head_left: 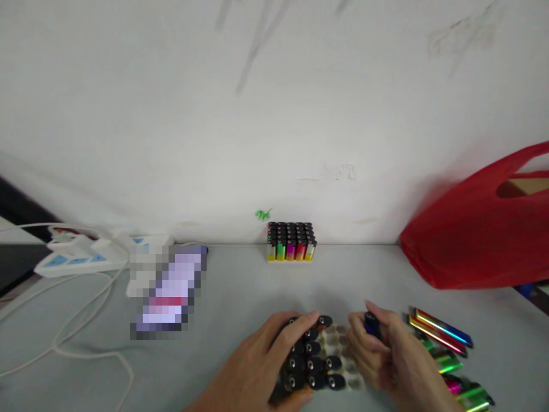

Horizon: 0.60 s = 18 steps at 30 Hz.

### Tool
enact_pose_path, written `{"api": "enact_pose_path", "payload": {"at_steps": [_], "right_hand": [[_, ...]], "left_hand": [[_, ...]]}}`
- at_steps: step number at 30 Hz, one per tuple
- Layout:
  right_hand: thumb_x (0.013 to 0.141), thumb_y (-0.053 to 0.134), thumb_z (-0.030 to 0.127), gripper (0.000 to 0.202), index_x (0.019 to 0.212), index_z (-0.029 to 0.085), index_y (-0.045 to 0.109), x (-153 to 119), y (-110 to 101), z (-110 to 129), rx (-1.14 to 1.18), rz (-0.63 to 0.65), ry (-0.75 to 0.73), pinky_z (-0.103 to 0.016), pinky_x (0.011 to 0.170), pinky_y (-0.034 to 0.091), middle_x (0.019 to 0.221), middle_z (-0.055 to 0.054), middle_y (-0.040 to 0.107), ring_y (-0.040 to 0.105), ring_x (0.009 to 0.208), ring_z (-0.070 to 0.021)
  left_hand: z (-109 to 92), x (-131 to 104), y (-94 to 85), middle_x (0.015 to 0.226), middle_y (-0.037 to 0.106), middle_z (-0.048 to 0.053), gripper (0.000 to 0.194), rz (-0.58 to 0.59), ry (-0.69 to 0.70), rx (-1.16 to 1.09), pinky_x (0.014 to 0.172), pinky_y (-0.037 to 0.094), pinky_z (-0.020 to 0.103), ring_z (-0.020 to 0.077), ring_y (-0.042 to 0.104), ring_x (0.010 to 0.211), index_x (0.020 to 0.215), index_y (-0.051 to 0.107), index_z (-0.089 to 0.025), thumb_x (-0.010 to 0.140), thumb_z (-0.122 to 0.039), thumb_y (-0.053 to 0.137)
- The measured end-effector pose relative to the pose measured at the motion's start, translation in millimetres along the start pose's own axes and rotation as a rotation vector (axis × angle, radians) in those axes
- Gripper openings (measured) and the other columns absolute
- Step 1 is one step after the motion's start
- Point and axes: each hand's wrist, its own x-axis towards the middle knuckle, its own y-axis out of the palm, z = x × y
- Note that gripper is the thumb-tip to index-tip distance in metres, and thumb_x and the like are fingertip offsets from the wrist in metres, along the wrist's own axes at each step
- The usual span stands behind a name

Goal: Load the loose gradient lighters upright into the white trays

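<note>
Nearest the camera, the left hand [257, 360] lay curled over the left side of a tray [343, 357] partly filled with upright lighters [311, 357], its fingers pressed against their black tops and its thumb at the tray's near corner. The right part of the tray showed bare round slots. Just beside it, the right hand [392, 352] pinched a single dark blue lighter [371, 324] between thumb and fingers, holding it upright above the tray's far right corner. To the right of that hand, a loose heap of coloured lighters [446, 355] lay flat on the grey table [240, 292], touching one another. Farther left sat a blurred-out flat object [168, 292], with white cables [72, 337] looping past it. Beyond that, a white power strip [81, 252] rested near the wall. At the back centre, a full tray of lighters [290, 242] stood against the white wall [274, 114]. A red plastic bag [476, 229] slumped at the far right.
</note>
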Motion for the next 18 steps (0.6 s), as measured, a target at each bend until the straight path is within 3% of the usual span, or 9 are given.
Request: {"api": "enact_pose_path", "payload": {"at_steps": [7, 11, 14, 16, 18], "right_hand": [[0.081, 0.074, 0.08, 0.068, 0.057, 0.025, 0.04, 0.2, 1.9, 1.3, -0.031, -0.015, 0.016, -0.024, 0.042, 0.015, 0.05, 0.011, 0.022, 0.014, 0.045, -0.0072], [0.096, 0.066, 0.078, 0.057, 0.082, 0.023, 0.059, -6.6, 11.7, 5.9, -0.079, -0.083, -0.051, -0.022, 0.047, 0.018, 0.059, 0.01, 0.032, 0.015, 0.051, -0.0089], [0.106, 0.061, 0.067, 0.044, 0.094, 0.024, 0.065, -10.9, 16.0, 7.4, -0.178, -0.081, -0.244, -0.025, 0.053, 0.036, 0.069, 0.005, 0.048, 0.036, 0.053, -0.0114], [0.109, 0.062, 0.058, 0.038, 0.094, 0.024, 0.07, -13.4, 16.3, 10.3, -0.332, -0.073, -0.382, -0.027, 0.069, 0.048, 0.083, 0.0, 0.058, 0.054, 0.072, -0.0159], [0.108, 0.065, 0.052, 0.033, 0.094, 0.024, 0.076, -15.6, 14.8, 14.4, -0.515, -0.044, -0.463, -0.03, 0.081, 0.051, 0.093, -0.003, 0.061, 0.06, 0.089, -0.0203]], "left_hand": [[-2.0, -4.3, -1.9, 0.165, 0.055, 0.002, 0.113, 0.015, -0.01, 0.005, 0.123, 0.053, 0.044, 0.0301, 0.065, 0.142, 0.17, 0.025, -0.051, 0.085, -0.004, 0.081], [-2.0, -5.3, -1.8, 0.165, 0.055, 0.001, 0.116, 0.003, 0.007, 0.007, 0.124, 0.053, 0.043, 0.0299, 0.065, 0.143, 0.17, 0.024, -0.053, 0.083, -0.005, 0.083], [-1.2, -4.2, -1.6, 0.165, 0.055, 0.002, 0.112, 0.005, 0.011, 0.01, 0.124, 0.053, 0.043, 0.0299, 0.065, 0.143, 0.171, 0.024, -0.052, 0.086, -0.006, 0.082], [-0.7, -3.7, -1.6, 0.165, 0.055, 0.001, 0.11, 0.003, 0.013, 0.01, 0.124, 0.053, 0.042, 0.0293, 0.065, 0.143, 0.171, 0.024, -0.051, 0.088, -0.007, 0.082], [-0.5, -3.6, -1.5, 0.164, 0.055, 0.001, 0.11, -0.001, 0.018, 0.006, 0.123, 0.053, 0.042, 0.0288, 0.065, 0.143, 0.17, 0.024, -0.051, 0.088, -0.007, 0.082]]}}
